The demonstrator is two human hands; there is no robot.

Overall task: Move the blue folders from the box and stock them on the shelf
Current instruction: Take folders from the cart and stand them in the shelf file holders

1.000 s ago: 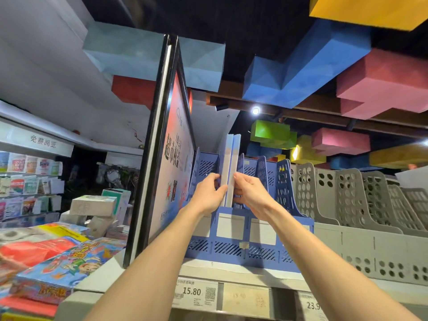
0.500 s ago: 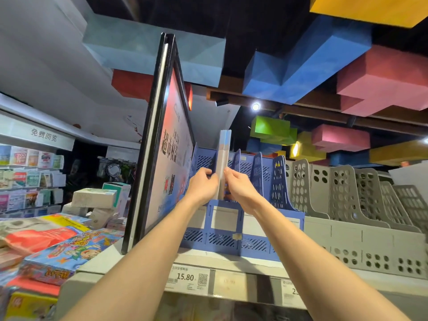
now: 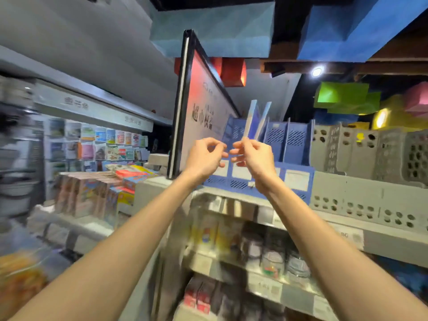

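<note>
Two light blue folders (image 3: 253,117) stand leaning to the right in the left slot of a blue file rack (image 3: 289,144) on the top shelf (image 3: 342,230). Their lower ends are hidden behind my right hand (image 3: 253,158). That hand hovers in front of the rack with loosely curled fingers and seems to hold nothing. My left hand (image 3: 203,157) floats just left of it, also loosely curled and empty. The fingertips of the two hands nearly meet. The box is not in view.
A tall black-framed sign board (image 3: 199,112) stands on edge left of the rack. Grey perforated file racks (image 3: 370,158) fill the shelf to the right. Lower shelves hold small packaged goods (image 3: 254,251). Boxed toys (image 3: 97,193) sit on a display at left.
Both hands have let go of the folders and drawn back from the rack. The folders now lean apart in the slot. My view has swung down and to the left.
</note>
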